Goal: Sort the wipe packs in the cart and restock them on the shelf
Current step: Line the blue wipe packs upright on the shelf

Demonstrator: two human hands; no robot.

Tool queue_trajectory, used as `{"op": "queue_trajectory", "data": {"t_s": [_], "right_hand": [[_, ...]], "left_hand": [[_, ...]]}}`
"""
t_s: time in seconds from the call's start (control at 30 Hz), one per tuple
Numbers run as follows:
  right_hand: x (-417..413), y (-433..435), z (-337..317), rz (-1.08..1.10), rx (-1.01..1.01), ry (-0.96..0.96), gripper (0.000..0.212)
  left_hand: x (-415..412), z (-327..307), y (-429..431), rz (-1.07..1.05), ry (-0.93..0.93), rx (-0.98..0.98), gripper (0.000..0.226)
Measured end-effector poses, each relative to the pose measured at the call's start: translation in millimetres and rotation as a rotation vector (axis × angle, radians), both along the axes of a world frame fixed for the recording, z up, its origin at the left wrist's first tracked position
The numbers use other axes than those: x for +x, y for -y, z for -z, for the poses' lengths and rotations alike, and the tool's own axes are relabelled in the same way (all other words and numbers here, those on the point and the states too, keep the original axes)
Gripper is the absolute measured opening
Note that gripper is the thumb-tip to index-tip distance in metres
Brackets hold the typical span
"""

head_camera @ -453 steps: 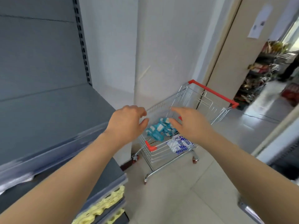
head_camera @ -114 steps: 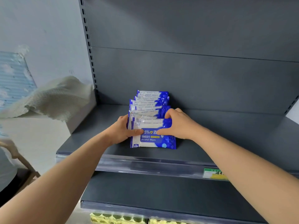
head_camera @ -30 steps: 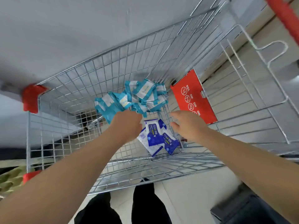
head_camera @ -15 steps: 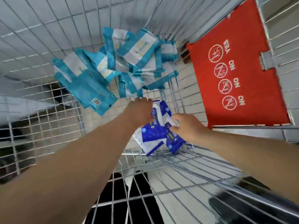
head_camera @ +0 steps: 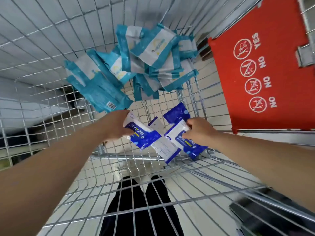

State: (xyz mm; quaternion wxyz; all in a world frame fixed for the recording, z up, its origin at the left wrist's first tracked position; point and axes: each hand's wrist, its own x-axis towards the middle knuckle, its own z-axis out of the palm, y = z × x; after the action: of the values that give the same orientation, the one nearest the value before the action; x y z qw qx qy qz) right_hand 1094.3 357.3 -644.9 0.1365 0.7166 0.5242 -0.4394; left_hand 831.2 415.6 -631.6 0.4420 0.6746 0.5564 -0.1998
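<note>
Wire cart (head_camera: 42,48): teal packs (head_camera: 150,53) heaped far end, 3 blue packs (head_camera: 163,147) near. Gripping 1 with left hand (head_camera: 115,125), another with right hand (head_camera: 199,132). Stack onto third, square edges, lift.

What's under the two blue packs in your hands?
A third blue pack, back up, on the cart's wire floor. The left pack and right pack, gripped by left hand and right hand, cover its sides.
</note>
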Motion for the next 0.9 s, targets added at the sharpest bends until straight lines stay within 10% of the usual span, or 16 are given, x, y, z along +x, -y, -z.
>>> {"op": "queue_trajectory", "data": {"t_s": [0.67, 0.9], "right_hand": [[-55, -7, -8, 0.192, 0.254, -0.327, 0.018], [-67, -2, -32, -0.299, 0.211, -0.433, 0.021]], "left_hand": [[-60, -24, -9, -0.199, -0.018, 0.042, 0.043], [-78, -51, -14, -0.36, 0.005, 0.185, 0.034]]}}
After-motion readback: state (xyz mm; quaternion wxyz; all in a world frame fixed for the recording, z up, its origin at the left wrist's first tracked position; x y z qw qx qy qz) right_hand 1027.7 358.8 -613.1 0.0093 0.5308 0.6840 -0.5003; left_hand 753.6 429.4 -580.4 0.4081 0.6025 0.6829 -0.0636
